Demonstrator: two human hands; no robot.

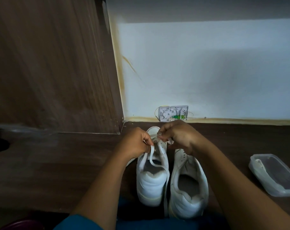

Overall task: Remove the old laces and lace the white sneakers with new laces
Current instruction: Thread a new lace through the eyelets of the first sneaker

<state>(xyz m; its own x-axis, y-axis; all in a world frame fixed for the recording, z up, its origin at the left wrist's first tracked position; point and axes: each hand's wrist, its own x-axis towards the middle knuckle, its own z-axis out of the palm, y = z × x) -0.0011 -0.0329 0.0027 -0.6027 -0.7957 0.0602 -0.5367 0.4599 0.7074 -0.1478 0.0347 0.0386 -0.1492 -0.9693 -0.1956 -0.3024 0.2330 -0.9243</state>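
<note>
Two white sneakers stand side by side on the dark wooden surface, heels toward me. The left sneaker [151,178] has a white lace [151,156] running from its eyelets back over the opening. My left hand [136,143] pinches this lace near the tongue. My right hand [177,137] pinches another stretch of white lace above the front eyelets of the same shoe. The right sneaker [188,188] shows bare eyelet holes, and no lace is visible on it; my right hand hides its toe.
A clear plastic box [273,175] with something white inside lies at the right. A small white wall socket [173,113] with a green plug sits low on the white wall behind the shoes. A brown wooden panel [54,63] rises at the left.
</note>
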